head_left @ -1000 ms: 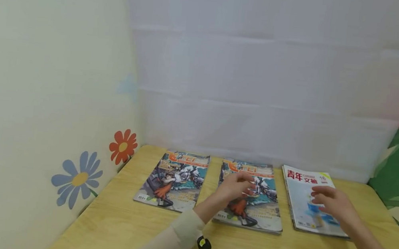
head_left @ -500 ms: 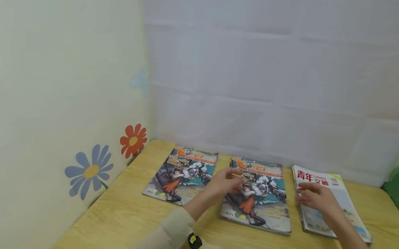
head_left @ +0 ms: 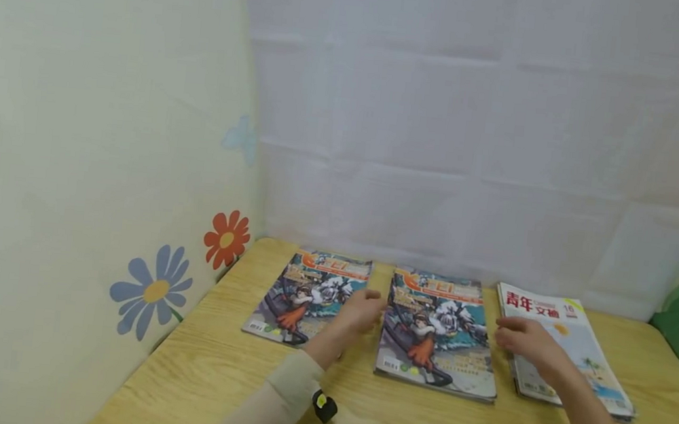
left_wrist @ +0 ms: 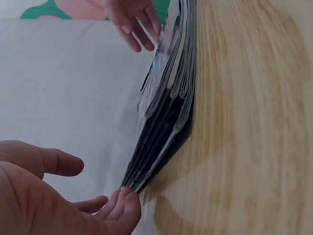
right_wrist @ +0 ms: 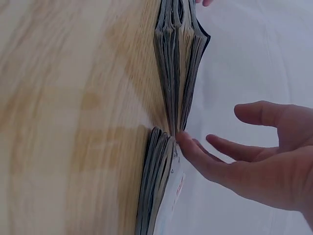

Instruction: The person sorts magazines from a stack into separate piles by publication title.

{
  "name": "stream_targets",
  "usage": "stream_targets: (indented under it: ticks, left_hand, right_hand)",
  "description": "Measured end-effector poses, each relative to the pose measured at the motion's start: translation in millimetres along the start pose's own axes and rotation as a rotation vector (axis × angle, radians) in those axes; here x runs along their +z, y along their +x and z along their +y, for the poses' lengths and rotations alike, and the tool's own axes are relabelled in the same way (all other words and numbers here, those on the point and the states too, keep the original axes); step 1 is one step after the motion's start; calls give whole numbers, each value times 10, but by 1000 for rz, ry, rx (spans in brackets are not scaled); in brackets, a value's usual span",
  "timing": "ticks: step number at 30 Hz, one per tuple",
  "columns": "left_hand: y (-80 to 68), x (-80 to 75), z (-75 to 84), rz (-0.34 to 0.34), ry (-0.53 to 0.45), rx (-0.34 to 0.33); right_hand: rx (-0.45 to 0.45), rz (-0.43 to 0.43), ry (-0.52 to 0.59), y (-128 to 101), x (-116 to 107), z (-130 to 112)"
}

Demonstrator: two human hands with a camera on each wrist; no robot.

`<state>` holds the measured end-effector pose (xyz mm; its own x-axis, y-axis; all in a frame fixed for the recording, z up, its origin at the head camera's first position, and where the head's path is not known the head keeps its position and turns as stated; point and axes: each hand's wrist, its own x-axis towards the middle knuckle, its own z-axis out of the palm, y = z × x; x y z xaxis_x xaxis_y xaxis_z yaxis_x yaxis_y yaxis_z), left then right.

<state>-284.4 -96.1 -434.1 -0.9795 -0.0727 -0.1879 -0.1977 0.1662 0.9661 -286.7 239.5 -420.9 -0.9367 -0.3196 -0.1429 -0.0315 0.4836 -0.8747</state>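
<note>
Middle stack (head_left: 435,330) flat on the table (head_left: 207,377), between two others. Left hand (head_left: 360,312), fingers loose, fingertips touch its left edge; right hand (head_left: 520,340) spread at its right edge (over the neighbouring stack (head_left: 572,344)). Narrow gaps either side.

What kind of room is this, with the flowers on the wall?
Probably a children's room or play corner, though that is a guess. A small wooden table sits in a corner, flower stickers dot the wall, and comic magazines lie in a row under the person's hands.
</note>
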Motion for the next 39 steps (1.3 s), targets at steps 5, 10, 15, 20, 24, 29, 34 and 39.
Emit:
stream_targets:
  ticks: [5, 10, 15, 20, 24, 29, 34, 39]
  left_hand:
    - [43, -5, -66, -41, -49, -77]
    - [64, 22, -113, -100, -69, -93]
    - [80, 73, -100, -118, -52, -79]
    - [110, 102, -124, -139, -108, -79]
    - [96, 115, -148, -150, -119, -104]
    - [53, 111, -171, -180, -66, -85]
    - [8, 140, -164, -217, -132, -40]
    - [-12, 155, -164, -234, -171, -12]
  right_hand:
    - [78, -50, 55, -32, 31, 29]
    - [113, -81, 158, -26, 98, 76]
    - [140, -55, 127, -2, 121, 81]
    - [141, -42, 116, -6, 136, 72]
    - [128, -41, 122, -10, 154, 112]
    - [113, -22, 113, -11, 161, 114]
    - [115, 3, 149, 6, 132, 94]
    - [156, 12, 280, 13, 111, 139]
